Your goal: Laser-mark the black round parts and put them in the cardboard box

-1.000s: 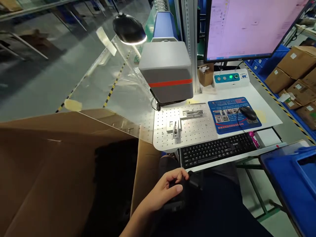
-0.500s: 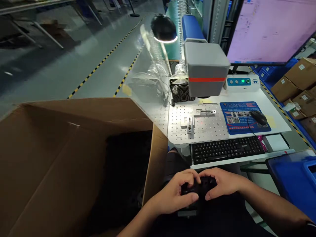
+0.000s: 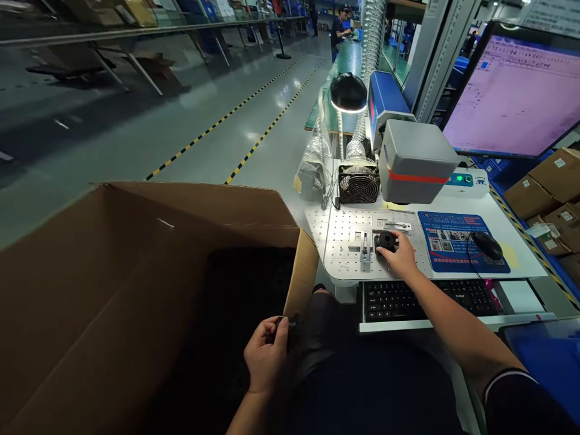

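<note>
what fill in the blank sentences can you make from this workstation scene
1. The right hand has its fingers on the small black part on the perforated plate, just behind the black ____.
2. The left hand holds a small dark piece beside the big open box, which is made of ____.
3. The mouse lies on a mat coloured ____.
Missing words: keyboard; cardboard; blue
</note>
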Demonstrator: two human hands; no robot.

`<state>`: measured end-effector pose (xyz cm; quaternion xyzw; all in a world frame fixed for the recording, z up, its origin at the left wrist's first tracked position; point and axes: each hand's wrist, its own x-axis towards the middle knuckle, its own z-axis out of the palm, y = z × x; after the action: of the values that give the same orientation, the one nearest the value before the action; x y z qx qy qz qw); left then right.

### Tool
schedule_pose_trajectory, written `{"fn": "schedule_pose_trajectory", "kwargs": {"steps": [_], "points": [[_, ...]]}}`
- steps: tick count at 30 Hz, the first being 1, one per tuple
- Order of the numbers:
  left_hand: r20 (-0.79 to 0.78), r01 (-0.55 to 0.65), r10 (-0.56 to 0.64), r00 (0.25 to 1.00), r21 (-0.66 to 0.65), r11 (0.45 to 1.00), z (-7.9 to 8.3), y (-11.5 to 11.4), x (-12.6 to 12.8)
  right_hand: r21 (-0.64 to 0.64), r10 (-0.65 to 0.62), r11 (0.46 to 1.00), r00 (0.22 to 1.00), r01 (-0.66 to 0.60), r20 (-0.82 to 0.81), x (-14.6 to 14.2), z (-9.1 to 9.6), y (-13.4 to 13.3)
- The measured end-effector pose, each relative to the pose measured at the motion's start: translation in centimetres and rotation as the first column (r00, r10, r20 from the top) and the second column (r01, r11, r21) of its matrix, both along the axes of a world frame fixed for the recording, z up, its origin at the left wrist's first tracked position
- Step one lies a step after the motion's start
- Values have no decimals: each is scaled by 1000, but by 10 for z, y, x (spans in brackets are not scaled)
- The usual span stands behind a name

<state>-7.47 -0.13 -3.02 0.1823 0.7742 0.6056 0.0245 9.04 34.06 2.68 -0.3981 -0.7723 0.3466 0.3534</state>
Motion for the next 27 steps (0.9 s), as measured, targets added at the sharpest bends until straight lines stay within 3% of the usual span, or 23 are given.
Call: {"fn": "schedule_pose_trajectory", "kwargs": {"steps": [4, 11, 18, 27], "points": [[-12, -6, 6, 1000, -16, 1000, -1, 1, -2, 68, -9, 998, 1000, 9, 11, -16, -12, 14], [-31, -13, 12, 999, -20, 1000, -1, 3, -4, 139, -3, 990, 999, -4, 46, -22, -12, 21], [96, -43, 39, 995, 42, 998, 10, 4, -3, 104, -45, 994, 998, 39, 49, -11, -19, 14], [105, -52, 48, 993, 32, 998, 6, 2, -5, 53, -80, 996, 995, 77, 61, -10, -31, 14]]}}
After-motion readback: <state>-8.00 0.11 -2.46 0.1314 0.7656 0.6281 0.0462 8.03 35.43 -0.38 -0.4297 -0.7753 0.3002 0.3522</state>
